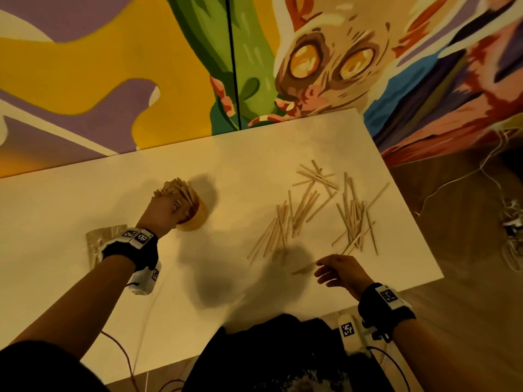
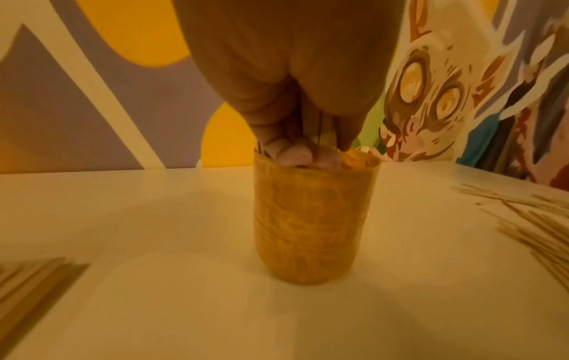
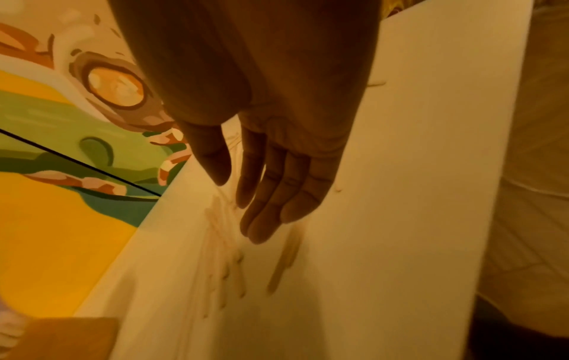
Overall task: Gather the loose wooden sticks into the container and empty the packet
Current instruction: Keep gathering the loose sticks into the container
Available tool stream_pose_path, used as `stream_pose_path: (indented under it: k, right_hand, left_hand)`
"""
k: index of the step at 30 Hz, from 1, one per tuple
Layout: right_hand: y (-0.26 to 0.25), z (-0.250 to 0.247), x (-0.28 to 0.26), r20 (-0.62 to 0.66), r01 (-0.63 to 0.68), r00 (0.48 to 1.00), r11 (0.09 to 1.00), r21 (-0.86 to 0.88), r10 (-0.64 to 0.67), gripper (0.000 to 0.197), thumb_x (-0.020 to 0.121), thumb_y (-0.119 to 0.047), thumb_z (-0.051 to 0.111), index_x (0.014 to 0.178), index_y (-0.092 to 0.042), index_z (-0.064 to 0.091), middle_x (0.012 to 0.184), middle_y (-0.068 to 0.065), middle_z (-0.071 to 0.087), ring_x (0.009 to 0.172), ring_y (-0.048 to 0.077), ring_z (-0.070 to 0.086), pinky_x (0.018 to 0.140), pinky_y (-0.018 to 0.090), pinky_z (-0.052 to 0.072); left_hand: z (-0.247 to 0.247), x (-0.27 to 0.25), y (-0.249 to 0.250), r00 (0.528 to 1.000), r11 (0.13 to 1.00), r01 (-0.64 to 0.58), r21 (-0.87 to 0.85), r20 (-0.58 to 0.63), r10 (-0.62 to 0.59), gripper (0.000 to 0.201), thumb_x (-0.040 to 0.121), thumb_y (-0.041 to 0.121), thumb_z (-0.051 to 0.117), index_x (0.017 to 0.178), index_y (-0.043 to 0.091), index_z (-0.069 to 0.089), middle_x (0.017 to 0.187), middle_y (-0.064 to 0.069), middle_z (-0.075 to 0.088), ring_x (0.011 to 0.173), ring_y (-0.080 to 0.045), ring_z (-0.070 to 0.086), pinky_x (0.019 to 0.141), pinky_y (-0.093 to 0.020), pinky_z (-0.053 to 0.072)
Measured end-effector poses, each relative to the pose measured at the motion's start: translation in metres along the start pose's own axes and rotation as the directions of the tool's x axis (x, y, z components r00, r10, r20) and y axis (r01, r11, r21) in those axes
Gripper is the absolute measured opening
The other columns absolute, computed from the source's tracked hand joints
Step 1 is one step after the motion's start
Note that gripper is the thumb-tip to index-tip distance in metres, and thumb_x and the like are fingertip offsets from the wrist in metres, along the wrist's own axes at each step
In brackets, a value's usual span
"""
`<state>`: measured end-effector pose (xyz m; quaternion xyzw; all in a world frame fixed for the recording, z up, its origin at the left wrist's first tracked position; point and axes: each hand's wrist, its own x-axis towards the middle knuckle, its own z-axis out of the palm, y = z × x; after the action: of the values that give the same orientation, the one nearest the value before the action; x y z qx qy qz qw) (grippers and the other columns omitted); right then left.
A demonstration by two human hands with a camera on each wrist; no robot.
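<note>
An amber cup-shaped container stands on the white table, holding a bundle of wooden sticks. My left hand grips that bundle at the container's mouth, fingertips curled over its rim. Several loose sticks lie scattered to the right. My right hand hovers just above the near sticks, fingers straight, holding nothing. A clear packet with sticks inside lies flat left of my left wrist.
A painted mural wall runs right behind the table's far edge. The table's right edge drops to a wooden floor with white cables. A dark garment is at the near edge.
</note>
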<state>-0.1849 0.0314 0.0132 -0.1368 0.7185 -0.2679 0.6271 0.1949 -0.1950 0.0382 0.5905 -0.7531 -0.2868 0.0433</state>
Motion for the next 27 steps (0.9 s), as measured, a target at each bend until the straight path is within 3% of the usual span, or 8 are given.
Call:
stream_pose_path:
  k: [3,6,11,13,16,19,21,27]
  right_hand:
    - [0.011,-0.024,0.008,-0.012,-0.022,1.0,0.998,-0.064,0.021,0.019,0.095,-0.011,0.056,0.097,0.003,0.067,0.079,0.019,0.073,0.064,0.027,0.067,0.057,0.028,0.05]
    - [0.018,-0.049,0.015,-0.014,-0.039,0.999,0.994,-0.101,0.038,0.018,0.096,-0.011,0.055,0.096,0.003,0.067,0.078,0.017,0.073,0.062,0.026,0.067,0.054,0.027,0.049]
    - [0.025,-0.092,0.03,-0.033,-0.06,0.998,0.985,-0.159,0.055,0.02,0.097,-0.009,0.052,0.093,0.003,0.067,0.077,0.018,0.071,0.058,0.024,0.065,0.051,0.025,0.048]
    - [0.027,-0.108,0.038,-0.046,-0.071,0.997,0.977,-0.203,0.062,0.021,0.097,-0.009,0.051,0.092,0.002,0.068,0.075,0.016,0.071,0.058,0.022,0.065,0.052,0.026,0.048]
    - [0.031,-0.124,0.051,-0.061,-0.084,0.996,0.952,-0.293,0.069,0.021,0.097,-0.009,0.051,0.092,0.002,0.069,0.072,0.013,0.07,0.055,0.019,0.065,0.052,0.026,0.047]
    - [0.034,-0.131,0.062,-0.056,-0.09,0.996,0.933,-0.349,0.075,0.021,0.095,-0.009,0.054,0.083,-0.002,0.07,0.063,0.009,0.07,0.051,0.017,0.067,0.052,0.026,0.049]
    - [0.034,-0.133,0.067,-0.04,-0.094,0.996,0.93,-0.356,0.085,0.021,0.094,-0.008,0.054,0.081,-0.001,0.07,0.06,0.01,0.071,0.05,0.019,0.068,0.05,0.026,0.05]
    - [0.03,-0.138,0.071,0.024,-0.136,0.989,0.95,-0.281,0.149,0.023,0.095,-0.007,0.052,0.083,0.004,0.068,0.067,0.02,0.071,0.054,0.028,0.069,0.055,0.033,0.058]
  left_hand:
    - [-0.003,-0.002,0.007,0.999,0.997,0.04,-0.066,0.015,-0.039,0.004,0.087,0.013,0.067,0.086,0.012,0.064,0.053,-0.001,0.066,0.051,-0.021,0.065,0.058,-0.033,0.051]
    - [-0.009,-0.007,0.013,0.994,0.982,0.1,-0.161,-0.027,-0.105,0.021,0.08,0.014,0.076,0.097,0.014,0.064,0.046,-0.001,0.063,0.043,-0.009,0.061,0.051,-0.025,0.049]
    - [-0.025,-0.021,0.018,0.977,0.998,0.051,-0.027,-0.204,-0.055,0.054,0.078,0.024,0.08,0.113,0.049,0.047,0.088,-0.006,0.071,0.063,-0.029,0.068,0.068,-0.033,0.053]
    - [-0.029,-0.03,0.025,0.94,0.999,0.03,0.033,-0.34,-0.017,0.05,0.082,0.027,0.076,0.103,0.056,0.041,0.1,-0.002,0.069,0.062,-0.027,0.065,0.07,-0.038,0.053]
    - [-0.014,-0.046,0.056,0.903,0.999,-0.024,-0.022,-0.43,0.012,0.016,0.091,0.026,0.063,0.093,0.041,0.057,0.083,-0.008,0.068,0.06,-0.03,0.063,0.065,-0.038,0.051]
    - [0.041,-0.049,0.084,0.972,0.999,0.044,0.018,-0.232,-0.038,0.022,0.093,0.034,0.054,0.09,0.015,0.067,0.072,-0.01,0.067,0.066,-0.031,0.064,0.064,-0.037,0.049]
    - [0.086,-0.046,0.096,0.989,0.989,0.142,0.039,-0.055,-0.139,0.024,0.093,0.038,0.058,0.095,0.015,0.066,0.089,-0.008,0.068,0.079,-0.028,0.064,0.069,-0.037,0.05]
    - [0.176,-0.013,0.15,0.858,0.909,0.383,0.167,0.301,-0.417,0.076,0.085,0.055,0.059,0.138,0.005,0.04,0.135,-0.018,0.044,0.12,-0.036,0.049,0.096,-0.041,0.043]
